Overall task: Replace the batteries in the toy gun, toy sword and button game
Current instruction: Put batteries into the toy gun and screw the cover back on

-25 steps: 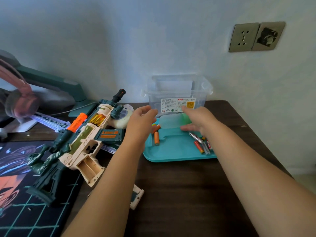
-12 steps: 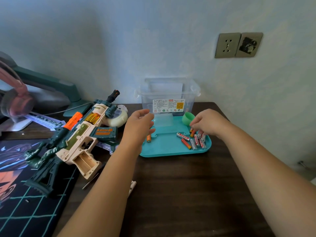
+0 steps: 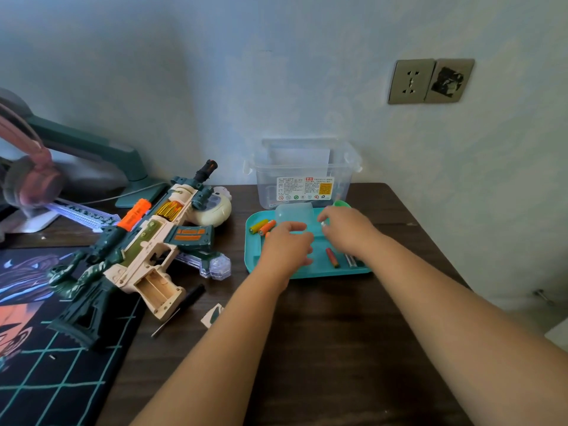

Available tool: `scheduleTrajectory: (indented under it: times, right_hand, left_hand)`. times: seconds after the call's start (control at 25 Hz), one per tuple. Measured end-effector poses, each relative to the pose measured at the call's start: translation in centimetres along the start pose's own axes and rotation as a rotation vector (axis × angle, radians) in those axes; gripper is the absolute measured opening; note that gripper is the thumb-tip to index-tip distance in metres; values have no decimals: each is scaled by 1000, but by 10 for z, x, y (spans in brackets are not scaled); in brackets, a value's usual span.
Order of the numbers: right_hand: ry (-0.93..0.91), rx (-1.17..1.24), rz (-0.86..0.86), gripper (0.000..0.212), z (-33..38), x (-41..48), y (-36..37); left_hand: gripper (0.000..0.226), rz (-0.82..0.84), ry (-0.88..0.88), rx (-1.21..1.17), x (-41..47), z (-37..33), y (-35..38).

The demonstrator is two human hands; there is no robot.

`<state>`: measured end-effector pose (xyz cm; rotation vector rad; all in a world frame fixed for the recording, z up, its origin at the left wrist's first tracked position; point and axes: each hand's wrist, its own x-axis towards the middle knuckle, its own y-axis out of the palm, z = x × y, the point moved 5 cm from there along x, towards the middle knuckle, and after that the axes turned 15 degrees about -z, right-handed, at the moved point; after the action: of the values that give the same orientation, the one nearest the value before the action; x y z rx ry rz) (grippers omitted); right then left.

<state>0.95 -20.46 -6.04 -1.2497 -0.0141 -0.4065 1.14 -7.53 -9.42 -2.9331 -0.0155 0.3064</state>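
Teal tray (image 3: 255,265) on the dark table (image 3: 338,348), holding loose batteries (image 3: 332,257). The left hand (image 3: 287,244) lies over it, fingers curled; any grasp cannot be told. The right hand (image 3: 347,229) pinches a small pale-tipped object (image 3: 323,223). The toy gun (image 3: 144,250) lies left of the tray, battery compartment (image 3: 156,290) uncovered; the toy sword (image 3: 215,265) lies under it, the button game (image 3: 215,207) just behind.

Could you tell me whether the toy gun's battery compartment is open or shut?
Open: the compartment in the gun shows a bare cavity, no batteries; a loose cover lies on the table.
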Motion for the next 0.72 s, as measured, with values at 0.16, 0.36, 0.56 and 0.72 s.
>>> scheduleTrajectory:
  times: [0.16,0.36,0.56,0.72]
  right_hand:
    - [384,379,34,17,-37,4,-39]
    - [356,-23,221,26,-69,-9,-33]
    - [383,-84,201,29,-66,-11,-20]
    - [382,-129,167,23,-62,-10,-19]
  left_hand:
    - [11,68,220,423,-5,-5,28]
    - [31,102,365,662,-10,-18,55]
    - [47,169,430,823,-6,-19,74]
    - [36,156,477,898,-6,-23,76]
